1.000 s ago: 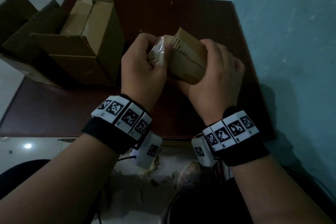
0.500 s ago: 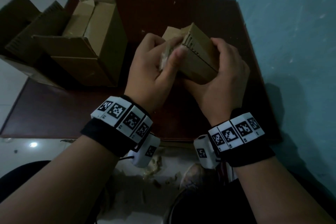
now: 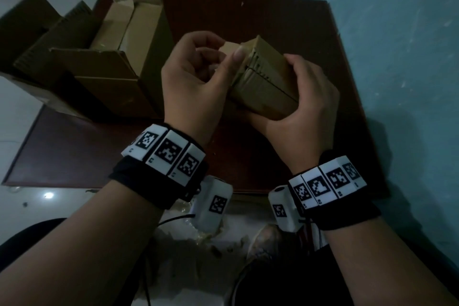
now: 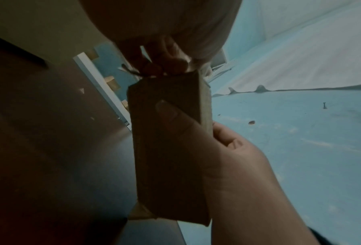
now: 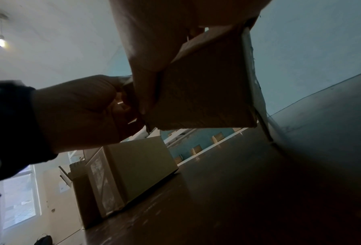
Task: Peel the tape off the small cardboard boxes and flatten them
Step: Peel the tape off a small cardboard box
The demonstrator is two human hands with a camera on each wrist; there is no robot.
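Cardboard box (image 3: 267, 82), small and still folded up, sits in the air above the brown table (image 3: 248, 20); I see my right hand (image 3: 305, 117) wrapped around its near end, its long axis running away to the left toward my left hand (image 3: 196, 82), which pinches at the far end. From the right wrist, that left hand (image 5: 81, 112) curls tight against the box edge (image 5: 150, 102), but I cannot tell whether tape lies between the fingers.

No words, brand names or numbers can be read. The only signs are black-and-white square coded markers on the white blocks of the left wristband (image 3: 165, 153) and the right wristband (image 3: 327, 185); small characters beneath each marker are too tiny to make out.
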